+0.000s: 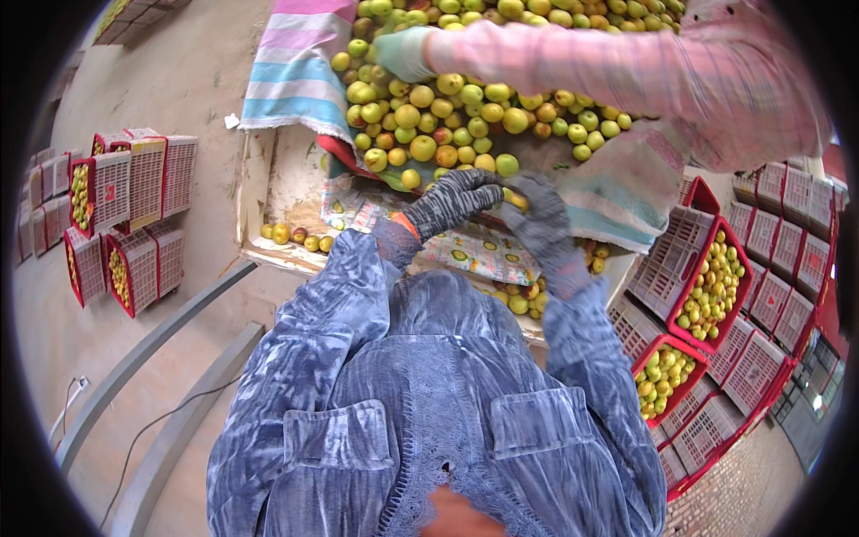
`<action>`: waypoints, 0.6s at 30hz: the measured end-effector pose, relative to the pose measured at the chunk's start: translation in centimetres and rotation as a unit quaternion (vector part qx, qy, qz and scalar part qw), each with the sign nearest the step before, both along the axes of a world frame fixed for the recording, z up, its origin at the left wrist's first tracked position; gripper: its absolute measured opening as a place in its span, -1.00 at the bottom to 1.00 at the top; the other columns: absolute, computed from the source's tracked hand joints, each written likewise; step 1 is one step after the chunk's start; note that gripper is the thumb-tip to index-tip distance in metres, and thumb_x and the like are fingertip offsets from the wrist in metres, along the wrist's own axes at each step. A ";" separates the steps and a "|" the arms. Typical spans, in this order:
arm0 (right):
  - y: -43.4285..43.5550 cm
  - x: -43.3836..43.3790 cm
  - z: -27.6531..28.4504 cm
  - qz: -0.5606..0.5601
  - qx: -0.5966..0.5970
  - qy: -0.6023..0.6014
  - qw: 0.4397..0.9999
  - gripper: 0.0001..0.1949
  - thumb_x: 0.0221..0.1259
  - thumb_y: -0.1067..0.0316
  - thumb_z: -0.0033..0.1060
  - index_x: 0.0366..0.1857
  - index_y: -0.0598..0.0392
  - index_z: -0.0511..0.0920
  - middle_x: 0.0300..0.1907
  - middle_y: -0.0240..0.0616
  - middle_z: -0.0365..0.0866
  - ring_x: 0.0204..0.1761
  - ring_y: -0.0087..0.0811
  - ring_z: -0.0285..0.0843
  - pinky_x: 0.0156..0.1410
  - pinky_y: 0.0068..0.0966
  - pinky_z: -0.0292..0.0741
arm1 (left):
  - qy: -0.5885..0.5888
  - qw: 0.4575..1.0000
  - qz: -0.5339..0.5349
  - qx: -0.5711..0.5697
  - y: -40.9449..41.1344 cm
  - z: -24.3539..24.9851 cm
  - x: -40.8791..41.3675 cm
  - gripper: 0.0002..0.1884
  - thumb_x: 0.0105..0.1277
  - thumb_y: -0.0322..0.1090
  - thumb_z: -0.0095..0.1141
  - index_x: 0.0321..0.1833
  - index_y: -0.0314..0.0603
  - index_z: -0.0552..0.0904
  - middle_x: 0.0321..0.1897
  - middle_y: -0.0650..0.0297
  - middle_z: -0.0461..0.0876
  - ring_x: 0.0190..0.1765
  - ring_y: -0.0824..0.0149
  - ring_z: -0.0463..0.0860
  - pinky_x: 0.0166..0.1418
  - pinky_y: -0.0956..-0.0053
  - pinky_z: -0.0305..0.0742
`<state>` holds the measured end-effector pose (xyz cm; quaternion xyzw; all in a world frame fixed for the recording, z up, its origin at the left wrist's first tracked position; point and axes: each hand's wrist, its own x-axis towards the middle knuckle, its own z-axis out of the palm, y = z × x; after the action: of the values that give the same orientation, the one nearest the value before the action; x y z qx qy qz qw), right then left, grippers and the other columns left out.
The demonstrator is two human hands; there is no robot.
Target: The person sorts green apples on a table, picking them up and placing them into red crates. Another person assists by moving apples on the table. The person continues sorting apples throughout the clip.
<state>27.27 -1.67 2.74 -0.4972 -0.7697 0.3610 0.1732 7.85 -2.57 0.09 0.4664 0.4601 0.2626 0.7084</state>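
My left hand (460, 200), in a black and grey knit glove, is at the near edge of a large heap of yellow-green jujube-like fruit (423, 148). Close against it, my right hand (537, 208), in a grey glove, is blurred. A yellow fruit (515, 199) shows between the two hands, touching the right one's fingers; whether the left one also grips something is hidden. Beneath my hands lies a flowered cloth (480, 255), with more fruit (520, 299) in the bin near my body. Striped woven sheeting (292, 80) lines the heap's sides.
Another person's pink plaid sleeve (557, 57) and green-gloved hand (405, 54) reach across the heap from the right. Crates of fruit (715, 285) are stacked at right, others (144, 174) at left. Grey metal rails (158, 356) and a thin cable (151, 426) lie at lower left.
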 end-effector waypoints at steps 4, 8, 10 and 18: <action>-0.6 6.7 5.7 0.063 -0.194 -0.258 0.944 -0.68 0.04 0.11 0.29 -0.15 0.00 0.60 -0.08 -0.05 0.57 0.02 -0.10 0.52 0.14 -0.23 0.46 | 0.271 0.923 0.231 0.145 0.0 -1.9 -3.5 -0.66 0.22 -0.20 0.22 -0.04 -0.27 0.62 -0.14 0.00 0.64 -0.06 0.02 0.61 0.07 0.21 0.49; -0.8 8.6 6.8 0.088 -0.192 -0.290 0.934 -0.57 0.10 0.06 0.25 0.02 0.04 0.57 -0.04 -0.02 0.59 0.05 -0.07 0.52 0.21 -0.22 0.42 | 0.460 0.780 0.313 0.286 2.7 -3.5 -9.2 -0.68 0.18 -0.33 0.21 0.00 -0.22 0.60 0.02 -0.01 0.56 0.11 0.02 0.53 0.23 0.26 0.42; -1.0 6.9 5.2 0.033 -0.130 -0.230 0.964 -0.58 0.08 0.08 0.26 0.00 0.07 0.58 -0.06 -0.03 0.60 0.03 -0.07 0.53 0.20 -0.22 0.43 | 0.536 0.767 0.194 0.295 5.6 -3.8 -10.6 -0.61 0.19 -0.30 0.12 0.12 -0.09 0.55 0.19 0.12 0.48 0.20 0.06 0.47 0.31 0.24 0.35; 3.3 -2.8 -0.4 -0.001 -0.006 -0.075 0.997 -0.69 0.11 0.19 0.20 -0.09 0.05 0.57 -0.15 -0.13 0.60 -0.05 -0.10 0.55 0.06 -0.22 0.48 | 0.564 0.803 -0.017 0.190 11.2 -2.6 -10.9 -0.51 0.21 -0.21 0.14 0.23 0.03 0.45 0.13 0.08 0.49 0.17 0.05 0.52 0.25 0.21 0.40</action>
<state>24.51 1.67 2.30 -0.5251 -0.7777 0.3270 0.1122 -3.07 8.63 -2.47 0.6649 0.7117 0.0234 0.2254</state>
